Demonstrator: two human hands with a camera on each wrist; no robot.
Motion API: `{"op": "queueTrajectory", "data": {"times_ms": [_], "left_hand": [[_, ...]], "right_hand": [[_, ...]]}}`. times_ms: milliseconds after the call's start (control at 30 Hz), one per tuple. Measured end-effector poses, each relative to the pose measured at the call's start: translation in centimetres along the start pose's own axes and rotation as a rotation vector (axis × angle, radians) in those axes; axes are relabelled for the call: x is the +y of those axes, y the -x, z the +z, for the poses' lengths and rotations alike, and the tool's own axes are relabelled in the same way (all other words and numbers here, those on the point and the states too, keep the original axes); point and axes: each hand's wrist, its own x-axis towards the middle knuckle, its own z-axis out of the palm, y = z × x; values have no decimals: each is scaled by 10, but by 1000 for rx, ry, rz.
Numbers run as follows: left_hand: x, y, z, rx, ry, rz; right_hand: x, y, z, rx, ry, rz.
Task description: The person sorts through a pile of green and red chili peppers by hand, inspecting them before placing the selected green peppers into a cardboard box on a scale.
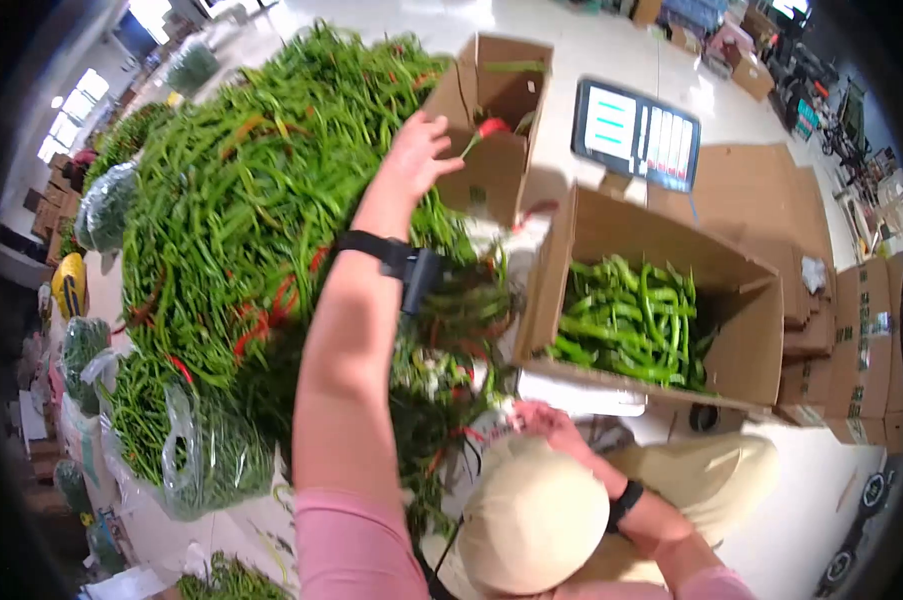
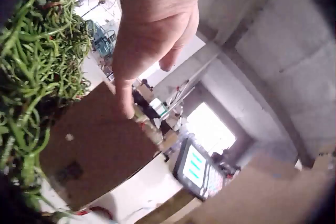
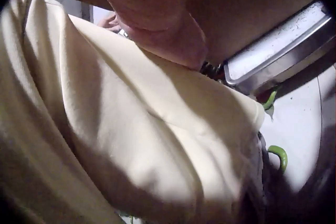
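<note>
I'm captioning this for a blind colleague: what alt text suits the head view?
A left hand is stretched out at an open cardboard box beside a big heap of mostly green peppers, a red pepper near its fingers. To the right, a second box holds green peppers; the right hand shows beside a pale cap.

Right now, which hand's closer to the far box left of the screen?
Left: the left hand is at the rim of the far box; the right hand is well back.

Pink sleeves [image 1: 351, 535] here, black wrist strap [image 1: 366, 243] carrying a boxy dark camera [image 1: 423, 278], and pale-beige trousers [image 1: 706, 475]!
</note>
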Motion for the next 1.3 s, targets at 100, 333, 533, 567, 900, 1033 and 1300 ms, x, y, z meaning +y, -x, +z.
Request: {"op": "queueTrajectory", "data": {"times_ms": [100, 333, 533, 567, 900, 1033, 1300], "left_hand": [[-35, 67, -44, -86, -162, -13], [-180, 272, -136, 45, -385, -472], [-238, 360, -131, 172, -304, -590], [-239, 362, -128, 176, -342, -581], [-247, 224, -101, 0, -800, 36], [-283, 151, -85, -118, -844, 164], [-332, 88, -58, -63, -1336, 179]], "right_hand": [[14, -6, -6, -94, -107, 2], [34, -17, -9, -169, -42, 16], [25, -24, 0, -42, 84, 80], [24, -24, 0, -36, 83, 110], [33, -35, 9, -46, 56, 148], [28, -33, 8, -41, 84, 155], [30, -31, 2, -12, 16, 213]]}}
